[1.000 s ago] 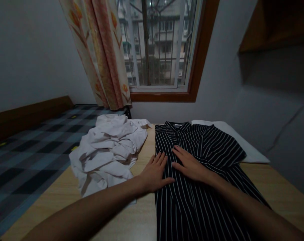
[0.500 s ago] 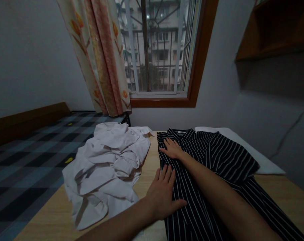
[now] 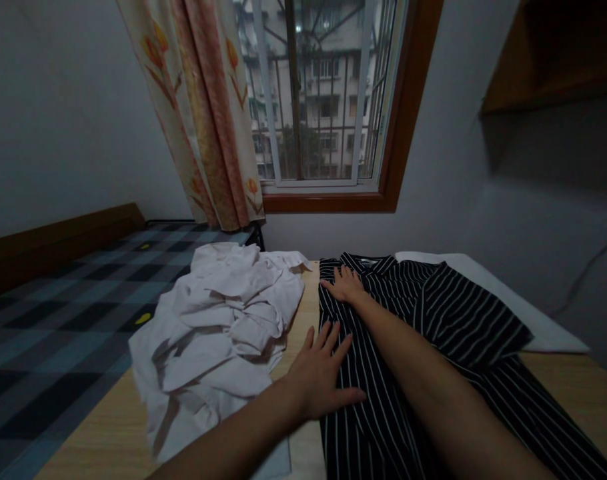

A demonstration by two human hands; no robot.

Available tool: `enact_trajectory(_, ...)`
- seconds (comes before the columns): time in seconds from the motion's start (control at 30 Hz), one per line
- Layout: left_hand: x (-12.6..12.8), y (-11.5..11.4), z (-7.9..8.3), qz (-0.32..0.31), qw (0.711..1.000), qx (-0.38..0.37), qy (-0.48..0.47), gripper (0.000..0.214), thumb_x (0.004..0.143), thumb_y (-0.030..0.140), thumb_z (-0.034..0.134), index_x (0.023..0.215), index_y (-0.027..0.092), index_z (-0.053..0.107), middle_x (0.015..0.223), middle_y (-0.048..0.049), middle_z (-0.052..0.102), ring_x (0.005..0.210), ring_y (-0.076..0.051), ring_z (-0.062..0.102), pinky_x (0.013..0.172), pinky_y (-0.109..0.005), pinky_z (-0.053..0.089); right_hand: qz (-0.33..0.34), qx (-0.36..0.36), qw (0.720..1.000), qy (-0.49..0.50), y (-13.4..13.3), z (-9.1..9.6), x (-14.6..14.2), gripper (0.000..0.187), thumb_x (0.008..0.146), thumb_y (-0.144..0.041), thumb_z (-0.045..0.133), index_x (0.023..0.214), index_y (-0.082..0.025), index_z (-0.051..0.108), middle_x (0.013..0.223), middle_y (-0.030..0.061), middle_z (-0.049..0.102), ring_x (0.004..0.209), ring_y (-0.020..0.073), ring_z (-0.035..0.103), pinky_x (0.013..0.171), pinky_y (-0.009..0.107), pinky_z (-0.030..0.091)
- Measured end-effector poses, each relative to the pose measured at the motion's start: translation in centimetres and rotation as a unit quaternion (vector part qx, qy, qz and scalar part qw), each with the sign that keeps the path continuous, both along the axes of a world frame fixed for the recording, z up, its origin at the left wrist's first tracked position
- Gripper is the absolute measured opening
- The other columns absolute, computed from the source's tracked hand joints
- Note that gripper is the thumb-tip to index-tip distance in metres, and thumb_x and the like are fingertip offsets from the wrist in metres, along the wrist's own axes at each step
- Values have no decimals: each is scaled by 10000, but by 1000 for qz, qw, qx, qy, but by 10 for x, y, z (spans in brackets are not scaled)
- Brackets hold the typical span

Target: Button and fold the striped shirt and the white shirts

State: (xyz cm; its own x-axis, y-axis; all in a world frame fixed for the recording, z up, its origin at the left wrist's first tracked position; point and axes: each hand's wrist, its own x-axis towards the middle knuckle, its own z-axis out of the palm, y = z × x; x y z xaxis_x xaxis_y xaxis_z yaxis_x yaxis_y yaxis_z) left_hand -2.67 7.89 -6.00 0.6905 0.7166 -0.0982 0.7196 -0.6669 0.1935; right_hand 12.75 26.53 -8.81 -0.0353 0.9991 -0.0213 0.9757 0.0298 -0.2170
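A black shirt with white stripes [image 3: 433,333] lies spread on the wooden table [image 3: 108,433]. My left hand [image 3: 323,377] rests flat on its left edge, fingers spread and open. My right hand [image 3: 346,287] reaches across to the shirt's upper left corner beside the collar, palm down with fingers stretched out on the cloth. Neither hand grips anything.
A heap of crumpled white clothing [image 3: 218,327] lies left of the striped shirt. A white folded item [image 3: 523,307] sits behind the shirt on the right. A checked bed [image 3: 58,313] stands left, a window [image 3: 318,93] and flowered curtain [image 3: 208,113] ahead.
My right hand has slid from the middle of the shirt up to its collar corner. My left hand has stayed flat on the shirt's left edge, shifting slightly nearer to me.
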Motion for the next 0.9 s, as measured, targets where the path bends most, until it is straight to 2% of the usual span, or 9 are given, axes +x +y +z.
enact_trajectory(0.17,-12,7,6,-20,1000,-6,22,972,776,807,349,1525,221,149,1573,-161,44,1448,-350,6,1129,-599,77,3,28,1000,-6,3,8,1,843,922,-638,154,1474,-9,257,1528,245,244,1417,314,214,1125,446,99)
enact_trajectory(0.23,-11,8,12,-27,999,-5,30,965,778,801,359,1522,219,165,1573,-158,70,1446,-358,33,1125,-602,92,33,60,998,-15,1,14,13,700,961,-533,181,1434,-53,370,1474,202,382,1368,275,320,1114,390,149)
enact_trajectory(0.3,-5,15,22,-34,998,-6,43,916,776,772,422,1496,229,268,1555,-157,203,1427,-373,169,1116,-593,158,57,95,993,-30,-3,22,32,542,974,-371,253,1382,-73,450,1412,170,472,1321,244,378,1104,342,170)
enact_trajectory(0.4,14,47,44,-10,1000,-1,20,723,818,679,475,1371,213,486,1352,-144,545,1225,-339,514,1029,-484,376,85,124,987,-60,-8,29,64,419,895,-182,399,1263,-67,562,1322,160,552,1277,240,412,1095,319,181)
enact_trajectory(0.5,38,96,56,69,991,76,-89,571,900,556,421,1289,157,547,1245,-135,621,1126,-286,581,969,-381,437,107,131,982,-87,-10,29,83,345,852,-127,452,1135,-89,647,1229,148,616,1223,239,460,1086,318,200)
enact_trajectory(0.57,51,128,50,111,979,120,-124,539,937,476,369,1312,114,508,1325,-167,555,1207,-286,517,1029,-373,382,107,136,980,-101,-9,28,85,326,874,-130,430,1095,-89,666,1189,164,633,1191,246,487,1074,335,220)
enact_trajectory(0.67,64,160,24,162,973,127,-100,605,945,483,331,1381,75,420,1453,-199,409,1346,-307,359,1111,-404,273,87,145,979,-110,-4,25,79,347,907,-124,370,1051,-80,683,1138,194,648,1142,261,525,1025,361,281)
enact_trajectory(0.8,69,173,-12,170,980,95,-48,754,918,596,290,1444,57,328,1520,-200,292,1416,-331,224,1141,-498,180,51,154,982,-96,4,21,73,343,921,-132,375,1027,-112,701,1111,174,670,1123,251,551,976,340,331)
enact_trajectory(0.9,70,174,-22,153,984,85,-26,797,901,670,180,1477,133,303,1553,-139,241,1437,-331,160,1145,-540,123,-10,160,985,-67,12,17,76,344,948,-208,379,1051,-146,701,1080,148,691,1055,239,601,918,319,381)
